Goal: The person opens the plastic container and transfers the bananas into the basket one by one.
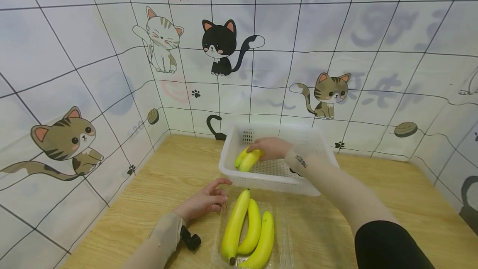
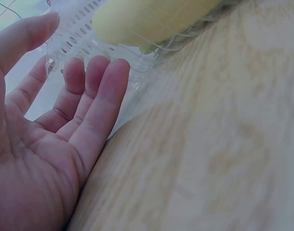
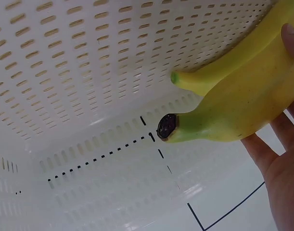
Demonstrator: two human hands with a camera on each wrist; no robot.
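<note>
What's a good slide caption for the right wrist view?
Right hand holding one banana inside the white basket, with a second banana beside it.

Way into walled basket [image 1: 267, 181] from above

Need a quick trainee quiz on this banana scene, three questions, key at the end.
1. How many bananas lie in the clear plastic tray?
2. Which hand grips a banana in the white perforated basket? A) left B) right C) both
3. True or false: the clear plastic tray sits inside the white perforated basket.

Key:
1. Three.
2. B, the right hand.
3. False; it sits on the wood-grain tabletop, on the person's side of the white perforated basket.
</note>
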